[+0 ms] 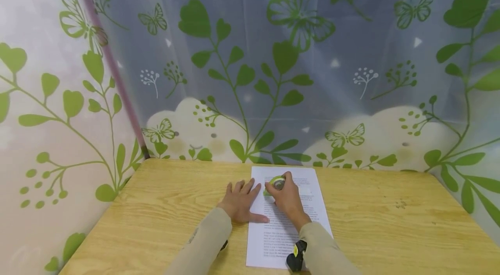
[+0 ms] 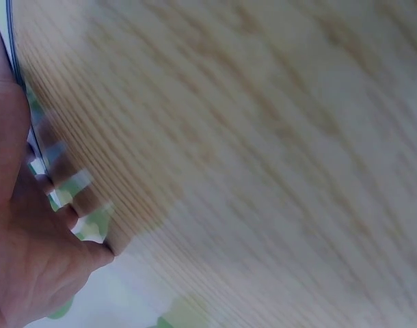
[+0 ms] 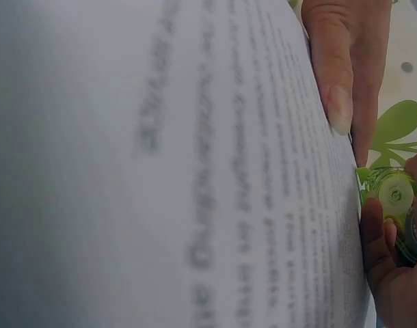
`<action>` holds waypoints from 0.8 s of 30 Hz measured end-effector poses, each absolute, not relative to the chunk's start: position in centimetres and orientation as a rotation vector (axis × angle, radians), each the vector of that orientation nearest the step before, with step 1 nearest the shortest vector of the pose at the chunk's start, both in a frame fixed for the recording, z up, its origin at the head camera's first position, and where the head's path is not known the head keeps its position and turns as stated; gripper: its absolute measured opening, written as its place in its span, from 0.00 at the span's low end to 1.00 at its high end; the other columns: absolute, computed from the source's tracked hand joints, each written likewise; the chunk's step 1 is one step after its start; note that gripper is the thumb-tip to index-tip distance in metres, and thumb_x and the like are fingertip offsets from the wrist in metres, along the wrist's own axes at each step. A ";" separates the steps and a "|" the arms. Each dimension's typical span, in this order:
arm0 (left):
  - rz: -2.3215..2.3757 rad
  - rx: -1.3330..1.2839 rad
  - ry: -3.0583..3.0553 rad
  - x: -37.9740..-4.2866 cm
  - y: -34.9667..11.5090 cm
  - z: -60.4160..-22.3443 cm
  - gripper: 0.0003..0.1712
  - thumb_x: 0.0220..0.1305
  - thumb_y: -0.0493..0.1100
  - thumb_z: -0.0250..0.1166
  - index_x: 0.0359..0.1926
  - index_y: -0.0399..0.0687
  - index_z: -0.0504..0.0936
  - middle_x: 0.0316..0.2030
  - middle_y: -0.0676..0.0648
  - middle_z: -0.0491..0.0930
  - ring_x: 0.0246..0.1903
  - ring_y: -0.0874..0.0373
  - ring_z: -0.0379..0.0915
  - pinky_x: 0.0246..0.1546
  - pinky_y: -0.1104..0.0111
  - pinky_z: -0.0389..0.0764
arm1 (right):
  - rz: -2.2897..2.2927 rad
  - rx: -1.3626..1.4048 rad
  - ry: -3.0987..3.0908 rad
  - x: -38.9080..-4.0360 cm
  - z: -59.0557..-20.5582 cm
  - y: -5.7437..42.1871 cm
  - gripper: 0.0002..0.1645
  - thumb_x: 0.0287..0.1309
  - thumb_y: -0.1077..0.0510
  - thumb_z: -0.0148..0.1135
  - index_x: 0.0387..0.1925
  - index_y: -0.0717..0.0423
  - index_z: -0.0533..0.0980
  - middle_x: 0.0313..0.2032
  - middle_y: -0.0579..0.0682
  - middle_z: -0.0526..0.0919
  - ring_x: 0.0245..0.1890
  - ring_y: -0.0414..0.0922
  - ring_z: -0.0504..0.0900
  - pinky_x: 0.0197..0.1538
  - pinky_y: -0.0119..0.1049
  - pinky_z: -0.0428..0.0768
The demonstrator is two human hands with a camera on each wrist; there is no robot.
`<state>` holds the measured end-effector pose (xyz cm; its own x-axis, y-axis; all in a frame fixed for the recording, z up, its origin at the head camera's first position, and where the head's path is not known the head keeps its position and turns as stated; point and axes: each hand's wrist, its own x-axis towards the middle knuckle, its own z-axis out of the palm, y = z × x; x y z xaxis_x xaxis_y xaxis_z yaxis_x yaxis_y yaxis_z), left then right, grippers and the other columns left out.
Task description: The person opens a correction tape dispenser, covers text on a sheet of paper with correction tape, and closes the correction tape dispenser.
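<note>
A printed sheet of paper [image 1: 255, 249] lies on the wooden table. My right hand [image 1: 289, 199] pinches a green correction tape dispenser [image 1: 278, 183] over the upper part of the text. In the right wrist view, the round, see-through side of the correction tape [image 3: 394, 191] shows between thumb and fingers; whether its tip touches the paper is hidden. Spread across the sheet's left edge, my left hand [image 1: 242, 203] rests with straight fingers and the thumb out over the print. The left wrist view catches that hand [image 2: 37, 260] only at its left side.
The wooden table [image 1: 175, 214] extends to both sides of the sheet. Behind it hangs a curtain [image 1: 242, 49] printed with leaves and butterflies, meeting the table's back edge. Small dark marks [image 1: 400, 204] are on the tabletop at the right.
</note>
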<state>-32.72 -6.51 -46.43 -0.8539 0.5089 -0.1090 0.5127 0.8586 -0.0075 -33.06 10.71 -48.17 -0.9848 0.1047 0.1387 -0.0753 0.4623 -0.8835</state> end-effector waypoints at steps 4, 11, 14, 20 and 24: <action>-0.058 0.797 2.922 -32.7 -6.5 -46.3 0.61 0.47 0.84 0.48 0.75 0.55 0.52 0.73 0.46 0.49 0.69 0.43 0.48 0.62 0.41 0.53 | 1.559 -0.035 -2.538 -33.1 -48.1 10.7 0.26 0.58 0.51 0.66 0.46 0.59 0.62 0.33 0.56 0.77 0.22 0.44 0.78 0.22 0.35 0.79; -0.064 0.786 2.917 -32.6 -6.5 -46.2 0.62 0.47 0.85 0.47 0.75 0.55 0.51 0.73 0.46 0.48 0.69 0.43 0.48 0.62 0.41 0.52 | 1.571 -0.030 -2.526 -33.1 -48.1 11.1 0.27 0.58 0.52 0.66 0.47 0.60 0.62 0.33 0.56 0.77 0.21 0.44 0.79 0.22 0.35 0.79; -0.070 0.786 2.917 -32.6 -6.5 -46.2 0.62 0.47 0.85 0.47 0.75 0.55 0.51 0.73 0.46 0.48 0.69 0.43 0.48 0.62 0.41 0.52 | 1.552 -0.043 -2.537 -33.1 -48.1 11.3 0.27 0.58 0.51 0.67 0.47 0.60 0.62 0.33 0.56 0.78 0.20 0.43 0.78 0.22 0.35 0.78; -0.059 0.787 2.916 -32.7 -6.5 -46.3 0.61 0.47 0.84 0.48 0.75 0.55 0.51 0.73 0.46 0.48 0.69 0.43 0.48 0.62 0.41 0.52 | 1.526 -0.052 -2.543 -33.2 -48.1 11.4 0.28 0.57 0.51 0.67 0.47 0.60 0.62 0.32 0.56 0.78 0.17 0.42 0.77 0.21 0.35 0.77; -0.063 0.786 2.910 -32.8 -6.6 -46.3 0.62 0.47 0.85 0.47 0.75 0.56 0.51 0.73 0.46 0.48 0.69 0.43 0.47 0.62 0.41 0.51 | 1.528 -0.060 -2.548 -33.1 -48.0 11.6 0.28 0.57 0.51 0.67 0.46 0.60 0.62 0.32 0.56 0.78 0.16 0.42 0.77 0.21 0.35 0.78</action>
<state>-32.75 -6.61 -46.31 -0.8564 0.4989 -0.1330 0.5042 0.8636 -0.0072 -33.08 11.63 -48.01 -0.9848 0.1210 0.1243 -0.0527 0.4741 -0.8789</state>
